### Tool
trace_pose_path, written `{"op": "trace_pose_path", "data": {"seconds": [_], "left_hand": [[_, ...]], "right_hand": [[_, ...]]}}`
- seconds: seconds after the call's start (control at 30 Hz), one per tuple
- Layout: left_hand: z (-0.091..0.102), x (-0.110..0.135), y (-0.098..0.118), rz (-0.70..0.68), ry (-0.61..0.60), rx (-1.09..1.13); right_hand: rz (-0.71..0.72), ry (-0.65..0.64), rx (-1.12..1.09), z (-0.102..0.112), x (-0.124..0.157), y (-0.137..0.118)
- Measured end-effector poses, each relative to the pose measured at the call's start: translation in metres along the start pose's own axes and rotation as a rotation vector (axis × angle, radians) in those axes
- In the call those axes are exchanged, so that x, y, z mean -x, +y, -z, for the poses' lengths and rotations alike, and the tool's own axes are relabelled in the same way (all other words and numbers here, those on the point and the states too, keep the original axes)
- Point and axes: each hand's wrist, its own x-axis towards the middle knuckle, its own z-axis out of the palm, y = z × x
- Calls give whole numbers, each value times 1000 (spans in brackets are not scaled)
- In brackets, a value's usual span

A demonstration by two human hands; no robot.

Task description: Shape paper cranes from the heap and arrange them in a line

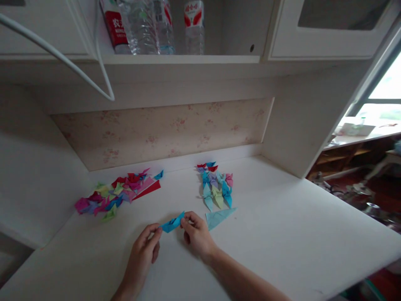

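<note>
A small blue folded paper boat (171, 225) is held between my two hands, just above the white desk. My left hand (146, 246) pinches its left end between thumb and fingers. The right end is in the pinch of my right hand (196, 234). Beside my right hand lies a pale teal folded paper sheet (219, 218). Just beyond that sheet, several folded paper pieces (216, 188) in blue, green, purple and pink sit in rows. To the left is a loose heap of colourful folded paper pieces (115, 194), with red and pink flat paper at its right side.
The white desk (275, 234) runs back to a floral panel (175, 129) and a side wall on the right. Overhead, a shelf (188, 59) carries several plastic bottles (194, 29). A white cable (69, 65) hangs at upper left. A window (382, 92) is at far right.
</note>
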Motion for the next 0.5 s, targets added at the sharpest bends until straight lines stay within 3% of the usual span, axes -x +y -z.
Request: {"op": "trace_pose_path", "data": {"seconds": [0.13,0.27,0.37,0.5], "left_hand": [[-4,-9,9,8,-35,-76],[-13,-47,39,-34,89,-99],[-38,-91,68,-96,102,-82],[-91,-149,103,-220,50,-188]], "right_hand": [[-15,29,-74,9,-11,-8],[-70,114,-206,12,-20,-4],[-91,32,-74,9,-17,2],[-45,-48,177,8,-14,8]]}}
